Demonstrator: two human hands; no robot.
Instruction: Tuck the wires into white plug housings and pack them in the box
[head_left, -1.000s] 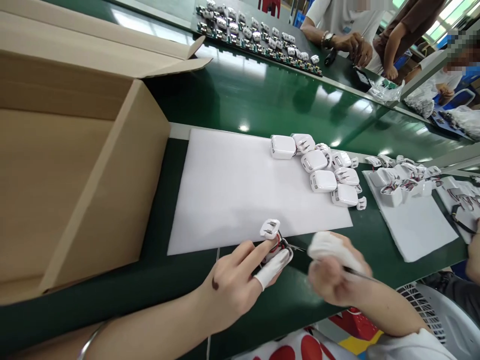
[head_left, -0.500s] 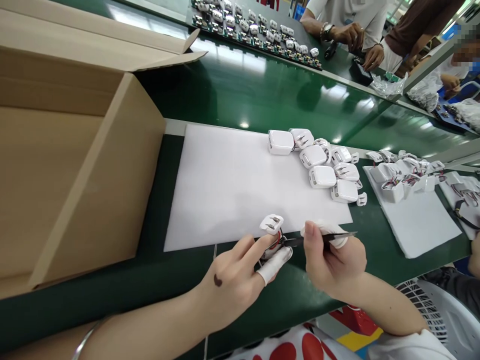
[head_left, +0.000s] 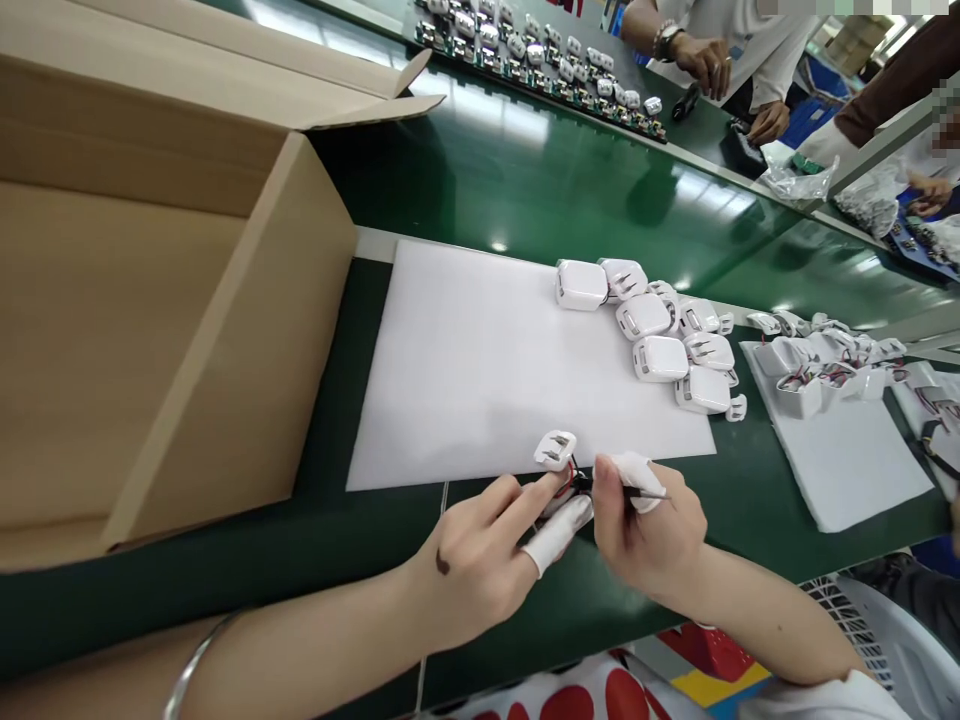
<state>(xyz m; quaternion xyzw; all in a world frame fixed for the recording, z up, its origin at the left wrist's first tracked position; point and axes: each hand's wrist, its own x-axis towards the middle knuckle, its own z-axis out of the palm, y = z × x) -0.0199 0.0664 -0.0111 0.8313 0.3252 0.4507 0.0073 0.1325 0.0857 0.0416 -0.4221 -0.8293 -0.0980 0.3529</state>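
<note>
My left hand [head_left: 480, 560] pinches a small white charger part [head_left: 556, 452] with red and black wires at the near edge of a white foam sheet [head_left: 480, 370]. A white cot covers one of its fingers. My right hand [head_left: 645, 530], also with a white finger cot, grips thin metal tweezers [head_left: 637, 492] whose tip reaches into the wires of that part. Both hands are closed and nearly touching.
Several white charger bodies [head_left: 660, 340] are piled at the sheet's far right. More wired parts [head_left: 817, 365] lie on a second sheet [head_left: 847, 450] to the right. An open cardboard box [head_left: 157, 290] fills the left. Across the green belt [head_left: 540, 190], other people's hands [head_left: 705, 65] work beside a tray of parts [head_left: 540, 60].
My right hand turned over and moved left, bringing the tweezers' tip in to the wired part. My left hand kept its hold on the part.
</note>
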